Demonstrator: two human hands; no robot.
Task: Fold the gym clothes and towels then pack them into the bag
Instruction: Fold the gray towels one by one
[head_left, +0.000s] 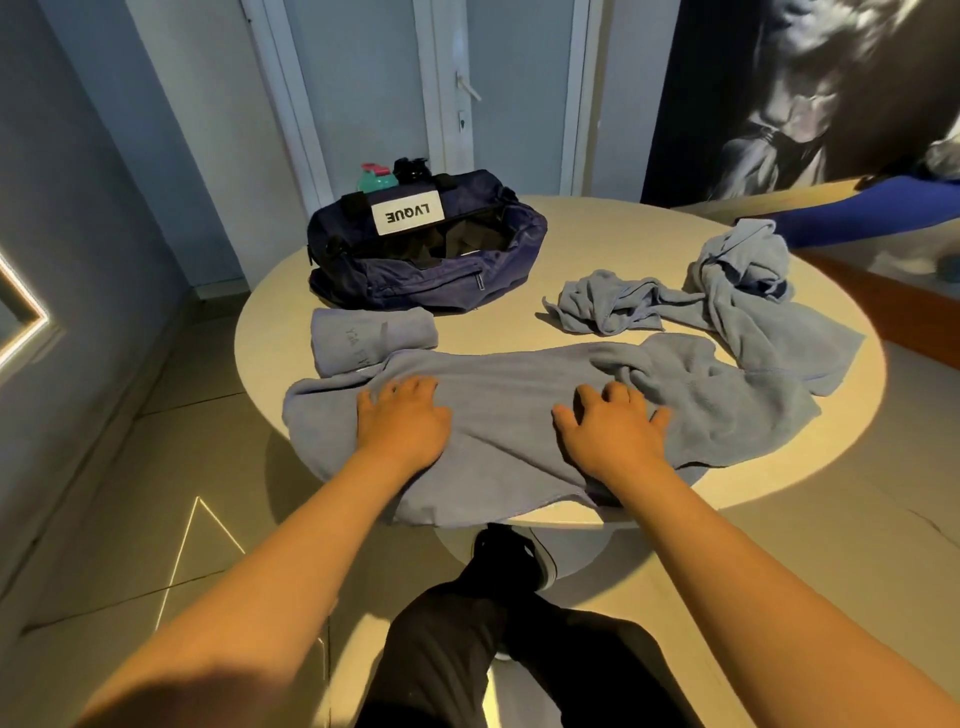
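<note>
We found the large blue towel (519, 415) spread unfolded along the near edge of the table (571, 228), its hem hanging over the rim. The left hand (402, 421) and right hand (613, 426) lay palm-down on it, apart, fingers spread and pressing, gripping nothing. A folded towel (371, 338) lay just beside the navy duffel bag (415, 275), unpacked. The crumpled blue cloths (701, 301) to the right were unfolded. The bag stood open with dark contents inside. We judged the task less than half done.

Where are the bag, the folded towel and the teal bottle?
bag (415, 280): head view, dark blue front wall.
folded towel (371, 338): head view, middle of its top face.
teal bottle (378, 180): head view, teal body behind the bag.
</note>
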